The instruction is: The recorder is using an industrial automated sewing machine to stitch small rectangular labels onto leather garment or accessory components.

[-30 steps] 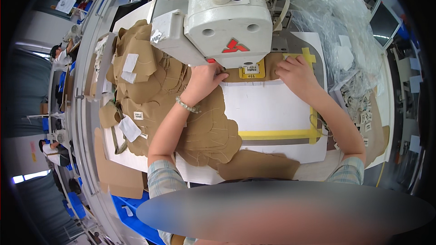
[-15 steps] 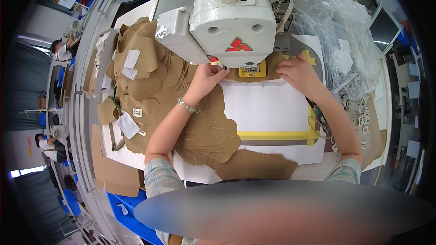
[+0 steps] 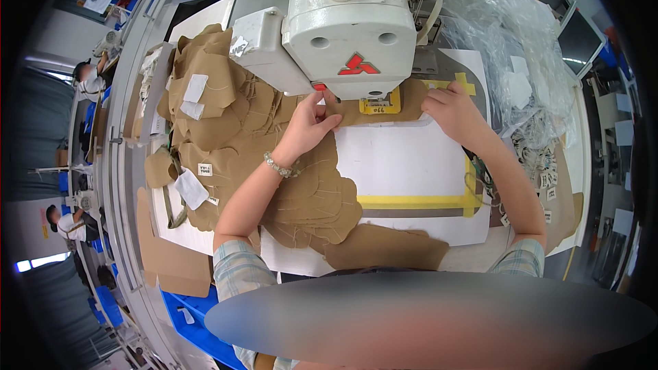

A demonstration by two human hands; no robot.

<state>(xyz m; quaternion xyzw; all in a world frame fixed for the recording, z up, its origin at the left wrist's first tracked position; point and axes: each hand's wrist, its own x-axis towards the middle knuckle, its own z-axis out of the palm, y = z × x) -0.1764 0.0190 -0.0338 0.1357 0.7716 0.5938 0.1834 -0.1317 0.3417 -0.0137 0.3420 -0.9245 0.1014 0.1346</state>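
Observation:
A brown fabric piece [image 3: 413,101] lies under the head of a white sewing machine [image 3: 349,34]. Over its middle sits a yellow plate [image 3: 380,104], partly hidden by the machine head. At the fabric's left end, my left hand [image 3: 307,127] has thumb and forefinger apart, the thumb beside the fabric edge and the fingertips near the machine's red-marked lower corner. My right hand [image 3: 452,113] has its fingers bent and closed on the fabric's right end. Beneath the fabric is a white sheet [image 3: 404,164] edged with yellow tape [image 3: 411,202].
Overlapping brown fabric pieces [image 3: 301,205] pile up on the left, with white labels among them. Clear plastic wrap [image 3: 493,48] and strung tags [image 3: 541,164] lie to the right. A cardboard piece [image 3: 178,260] and a blue bin [image 3: 199,325] are at lower left.
My left thumb and forefinger have spread apart, and the thumb has moved down and left. My right hand stays at the fabric's right end, its fingers slightly shifted.

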